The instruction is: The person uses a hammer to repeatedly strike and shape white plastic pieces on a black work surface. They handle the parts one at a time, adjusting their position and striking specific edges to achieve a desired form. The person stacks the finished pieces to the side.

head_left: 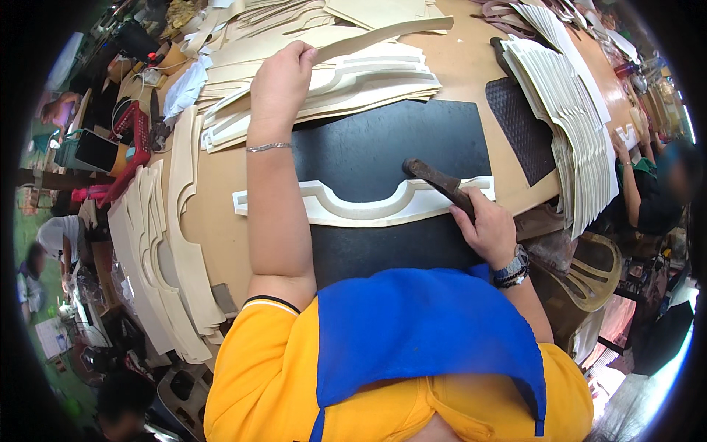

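My left hand (pixel 281 82) is raised over the far part of the table, pinching one end of a long cream strip (pixel 387 38). The strip reaches out to the right above stacked pieces. My right hand (pixel 487 230) is closed round the dark handle of a hammer (pixel 442 179). Its head points away to the left. Under the hammer, a cream curved panel (pixel 357 212) with white edges and a U-shaped dip lies across the black mat (pixel 434 132). My left forearm hides part of the panel's left end.
Flat cream cut pieces (pixel 188 221) lie along the table's left side. A pile of similar panels (pixel 390 81) sits beyond the mat. To the right are a dark quilted piece (pixel 519 132) and a thick fanned stack (pixel 563 125). Other people are at both sides.
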A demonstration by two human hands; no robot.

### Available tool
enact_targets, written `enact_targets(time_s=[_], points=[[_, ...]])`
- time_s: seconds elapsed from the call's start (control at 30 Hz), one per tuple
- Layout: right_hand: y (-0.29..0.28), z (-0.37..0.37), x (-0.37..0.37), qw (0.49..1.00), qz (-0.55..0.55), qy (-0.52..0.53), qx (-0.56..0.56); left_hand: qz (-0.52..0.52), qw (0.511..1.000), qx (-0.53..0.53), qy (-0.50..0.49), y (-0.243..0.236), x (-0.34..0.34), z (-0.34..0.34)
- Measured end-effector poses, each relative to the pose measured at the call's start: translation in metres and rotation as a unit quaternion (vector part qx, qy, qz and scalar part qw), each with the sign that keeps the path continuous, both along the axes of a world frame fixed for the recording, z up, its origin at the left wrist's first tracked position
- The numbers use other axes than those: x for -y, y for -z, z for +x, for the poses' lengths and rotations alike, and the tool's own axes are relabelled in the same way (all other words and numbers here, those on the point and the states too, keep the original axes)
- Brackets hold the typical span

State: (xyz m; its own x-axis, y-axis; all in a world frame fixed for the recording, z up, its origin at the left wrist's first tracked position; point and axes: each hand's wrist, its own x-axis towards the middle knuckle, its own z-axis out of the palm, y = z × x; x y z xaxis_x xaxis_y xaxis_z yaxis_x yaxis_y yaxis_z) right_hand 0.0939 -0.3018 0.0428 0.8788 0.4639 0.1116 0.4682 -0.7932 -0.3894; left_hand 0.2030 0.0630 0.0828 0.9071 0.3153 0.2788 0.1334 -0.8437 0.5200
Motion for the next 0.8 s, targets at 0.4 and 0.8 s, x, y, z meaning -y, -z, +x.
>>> enact_targets(time_s=[0.4, 0.8], points=[[-0.002, -0.001, -0.001, 1.0, 0.001, 0.002, -0.01, -0.062, 0.984, -0.11, 0.13, 0.029, 0.011, 0.008], [0.003, -0.001, 0.002, 1.0, -0.011, -0.001, 0.005, -0.029, 0.991, -0.089, 0.099, 0.062, 0.037, 0.022]])
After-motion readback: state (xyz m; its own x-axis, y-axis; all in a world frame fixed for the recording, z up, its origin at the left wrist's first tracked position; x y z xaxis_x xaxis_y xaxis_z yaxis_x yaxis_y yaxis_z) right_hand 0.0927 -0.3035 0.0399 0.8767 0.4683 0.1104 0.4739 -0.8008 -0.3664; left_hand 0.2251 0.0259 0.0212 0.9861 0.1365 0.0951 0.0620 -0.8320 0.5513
